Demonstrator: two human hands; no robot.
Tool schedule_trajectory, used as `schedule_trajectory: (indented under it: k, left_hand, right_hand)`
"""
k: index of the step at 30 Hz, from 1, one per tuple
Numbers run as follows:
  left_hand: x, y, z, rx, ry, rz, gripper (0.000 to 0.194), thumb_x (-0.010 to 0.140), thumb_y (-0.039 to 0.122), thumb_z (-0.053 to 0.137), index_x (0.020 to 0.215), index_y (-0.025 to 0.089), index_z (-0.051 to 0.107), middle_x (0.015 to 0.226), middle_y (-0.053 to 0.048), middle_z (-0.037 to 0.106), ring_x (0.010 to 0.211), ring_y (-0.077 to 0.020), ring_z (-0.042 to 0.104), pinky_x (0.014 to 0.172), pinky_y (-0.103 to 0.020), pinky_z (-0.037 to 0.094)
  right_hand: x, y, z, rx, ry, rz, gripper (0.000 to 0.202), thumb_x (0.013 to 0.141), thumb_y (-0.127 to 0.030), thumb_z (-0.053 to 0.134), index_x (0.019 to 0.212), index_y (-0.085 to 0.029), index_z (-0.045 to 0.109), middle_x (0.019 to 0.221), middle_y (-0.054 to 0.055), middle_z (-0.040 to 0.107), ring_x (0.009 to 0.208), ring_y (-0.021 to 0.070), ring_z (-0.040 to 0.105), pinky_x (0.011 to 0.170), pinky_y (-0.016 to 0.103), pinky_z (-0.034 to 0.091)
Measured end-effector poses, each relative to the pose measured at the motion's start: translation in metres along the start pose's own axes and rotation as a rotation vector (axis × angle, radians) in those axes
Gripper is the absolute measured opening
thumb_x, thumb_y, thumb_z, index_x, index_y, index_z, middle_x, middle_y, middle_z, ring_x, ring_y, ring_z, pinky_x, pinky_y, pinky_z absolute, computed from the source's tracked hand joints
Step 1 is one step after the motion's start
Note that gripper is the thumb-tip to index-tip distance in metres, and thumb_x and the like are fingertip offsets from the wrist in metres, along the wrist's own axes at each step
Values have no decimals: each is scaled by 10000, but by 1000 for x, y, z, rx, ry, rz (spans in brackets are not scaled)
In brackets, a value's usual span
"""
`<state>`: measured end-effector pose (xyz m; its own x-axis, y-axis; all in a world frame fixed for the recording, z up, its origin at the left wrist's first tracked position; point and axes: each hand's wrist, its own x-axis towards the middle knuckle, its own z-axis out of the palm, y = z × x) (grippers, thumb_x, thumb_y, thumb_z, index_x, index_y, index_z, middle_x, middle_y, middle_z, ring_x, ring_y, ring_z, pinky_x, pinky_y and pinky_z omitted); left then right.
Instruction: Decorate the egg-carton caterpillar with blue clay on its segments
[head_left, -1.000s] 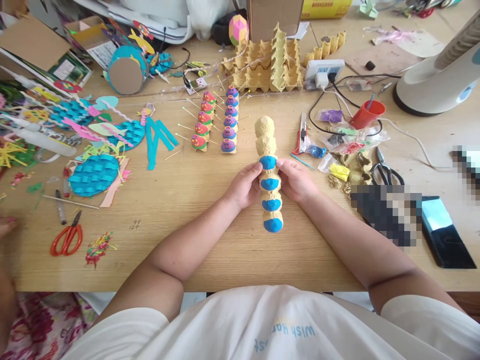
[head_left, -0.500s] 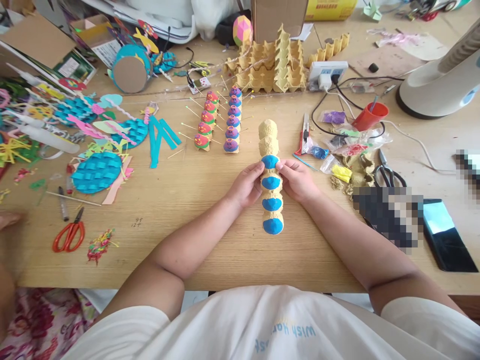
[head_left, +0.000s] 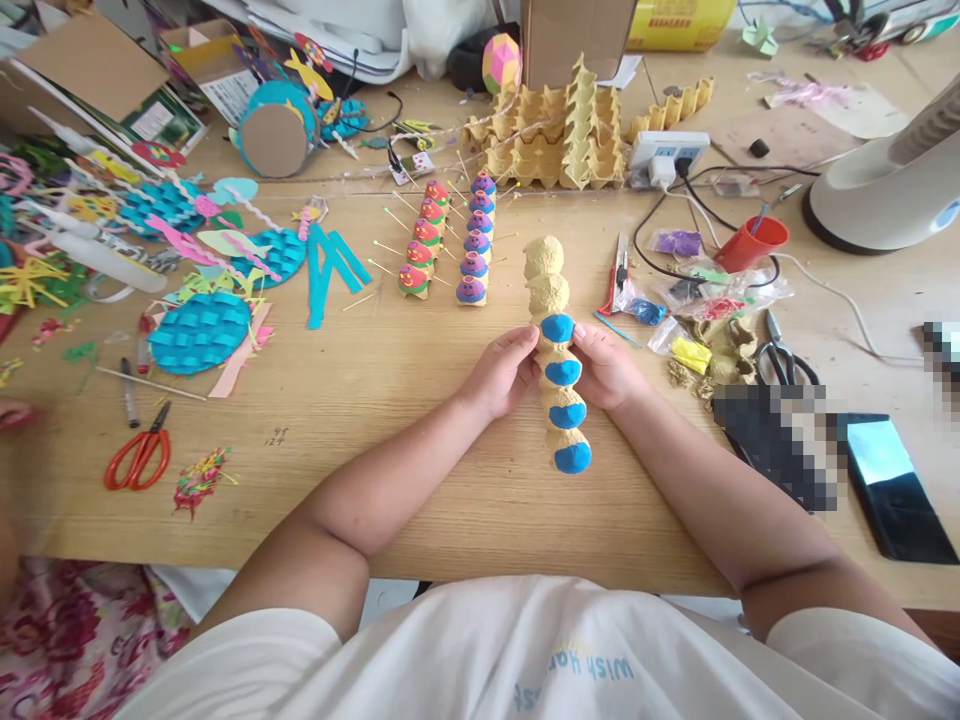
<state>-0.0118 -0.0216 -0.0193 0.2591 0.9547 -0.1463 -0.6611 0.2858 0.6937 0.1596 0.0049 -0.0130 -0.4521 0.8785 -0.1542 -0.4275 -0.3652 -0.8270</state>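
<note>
Head view: a carton strip (head_left: 546, 293) is being held from both sides

The wooden table (head_left: 420, 500) is spreading under everything, and a larger egg tray (head_left: 517, 160) is lying at its far side. The carton strip is standing out in the middle, running lengthwise away from the person; whether it is resting on the wood or hanging just above it, I cannot tell. Its two far bumps are showing bare, rough pulp, while its four nearer ones are wearing blue.

A red-and-green row (head_left: 426, 235) and a purple-and-blue row (head_left: 476, 243) are lying side by side beyond the left hand (head_left: 504, 372). That hand is gripping the strip's left edge, and the right hand (head_left: 611, 368) is gripping the right edge; both thumbs are pressing in near the third bump from the far end, just beside its blue cap (head_left: 556, 328).

By its look, the strip should be handling as very light, dry and hardly slippery: stiff enough along its length, yet likely to crease at the necks or crush under a hard squeeze. The blue is looking like modelling clay, perhaps soft enough to dent, so the low pulp sides are offering the safest hold, with fingertips staying off the coloured tops.
</note>
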Motion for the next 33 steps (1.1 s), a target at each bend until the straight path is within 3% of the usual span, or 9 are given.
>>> schedule_trajectory:
  k: [6, 16, 23, 25, 33]
  left_hand:
    - [-5, 5, 7, 1, 57, -29, 379, 879, 476, 1022, 869, 196, 766, 766, 14, 784, 669, -126, 734, 668, -253, 592]
    - [-7, 7, 13, 42, 149, 8, 373, 892, 443, 1002, 819, 188, 741, 702, 18, 739, 612, -130, 697, 616, -257, 543]
    - [-6, 7, 9, -14, 72, -94, 511, 903, 681, 928, 881, 196, 769, 816, -39, 795, 692, -182, 747, 706, -339, 633]
    - [-4, 6, 6, -24, 83, -107, 488, 901, 663, 939, 898, 208, 764, 824, -23, 789, 699, -175, 742, 707, -335, 627]
    - [-4, 6, 1, -66, 81, -156, 486, 693, 530, 1061, 884, 190, 771, 800, -19, 770, 673, -167, 705, 624, -309, 588]
  right_hand:
    - [1, 2, -2, 2, -3, 10, 524, 707, -658, 1072, 850, -243, 786, 827, 29, 808, 725, 207, 714, 733, 365, 635]
    - [1, 3, -2, 8, -4, -4, 512, 688, -609, 1105, 838, -227, 798, 784, 9, 771, 685, 169, 654, 682, 319, 586]
    - [-1, 1, 0, 6, 8, -28, 511, 685, -600, 1125, 833, -213, 827, 755, -2, 760, 672, 149, 663, 681, 295, 591]
    - [-2, 0, 2, -14, 14, -30, 506, 666, -602, 1134, 843, -221, 852, 757, 1, 771, 674, 156, 665, 676, 302, 592]
    - [-3, 1, 4, -7, -21, 29, 502, 688, -650, 1105, 779, -222, 857, 734, 9, 774, 675, 164, 665, 705, 309, 608]
